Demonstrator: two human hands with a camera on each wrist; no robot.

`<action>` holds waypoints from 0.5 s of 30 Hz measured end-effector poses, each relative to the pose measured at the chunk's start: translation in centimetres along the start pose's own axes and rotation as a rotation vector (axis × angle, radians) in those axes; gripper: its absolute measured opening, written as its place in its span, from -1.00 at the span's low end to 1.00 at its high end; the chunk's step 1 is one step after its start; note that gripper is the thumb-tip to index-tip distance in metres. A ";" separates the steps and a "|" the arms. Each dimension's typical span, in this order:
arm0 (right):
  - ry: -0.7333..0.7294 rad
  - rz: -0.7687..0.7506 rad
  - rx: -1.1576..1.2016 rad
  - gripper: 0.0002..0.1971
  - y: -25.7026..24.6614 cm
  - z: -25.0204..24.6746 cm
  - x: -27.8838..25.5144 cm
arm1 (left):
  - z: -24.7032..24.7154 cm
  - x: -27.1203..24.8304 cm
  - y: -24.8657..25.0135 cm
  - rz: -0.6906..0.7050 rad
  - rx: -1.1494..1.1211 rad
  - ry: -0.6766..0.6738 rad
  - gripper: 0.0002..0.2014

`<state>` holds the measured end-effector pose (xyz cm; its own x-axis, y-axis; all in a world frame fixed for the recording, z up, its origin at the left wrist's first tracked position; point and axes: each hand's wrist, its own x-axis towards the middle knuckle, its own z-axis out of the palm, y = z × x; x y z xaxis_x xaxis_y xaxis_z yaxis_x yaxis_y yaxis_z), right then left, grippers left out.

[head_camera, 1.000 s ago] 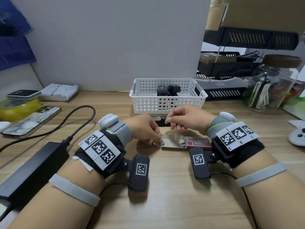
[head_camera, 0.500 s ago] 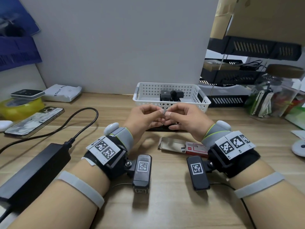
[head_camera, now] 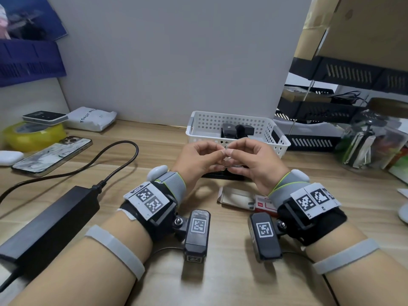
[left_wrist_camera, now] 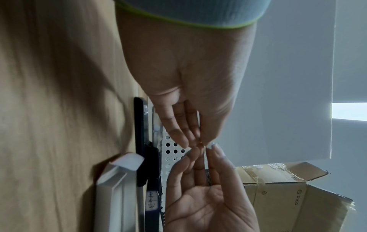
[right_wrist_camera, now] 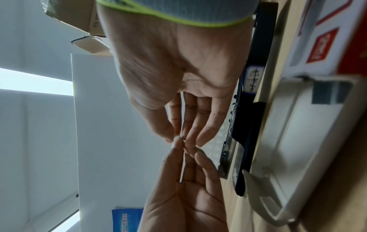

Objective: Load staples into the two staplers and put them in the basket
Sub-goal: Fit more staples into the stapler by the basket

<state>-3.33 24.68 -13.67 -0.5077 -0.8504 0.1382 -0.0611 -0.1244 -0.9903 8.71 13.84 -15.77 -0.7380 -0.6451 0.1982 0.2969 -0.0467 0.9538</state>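
Observation:
Both hands hover above the desk with their fingertips meeting. My left hand and right hand together pinch a small silver staple strip. Below and behind them a black stapler lies on the desk; it also shows in the wrist views. A second black stapler lies inside the white perforated basket at the back. The red-and-white staple box, with its inner tray slid out, sits near my right wrist.
A black power brick with its cable lies at the left, a phone and a yellow tape roll beyond it. Black shelf trays and a glass jar stand at the right.
Both hands rose from the staple box tray and came together above the stapler, pinching the staple strip. In the last half second they barely moved.

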 end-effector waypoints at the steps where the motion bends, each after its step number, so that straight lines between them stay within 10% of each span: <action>1: -0.001 0.001 -0.003 -0.93 0.0 0.0 0.0 | 0.0 0.0 0.0 -0.002 0.004 -0.003 -0.93; 15: -0.117 -0.007 -0.840 -0.98 -0.7 -2.4 4.2 | -3.4 1.5 -1.6 -0.171 -0.010 0.258 -0.94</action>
<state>-7.48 22.39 -12.43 -0.4158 -0.9040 0.0989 -0.7052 0.2518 -0.6628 9.17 10.39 -17.80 -0.5999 -0.7995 -0.0304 0.1881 -0.1779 0.9659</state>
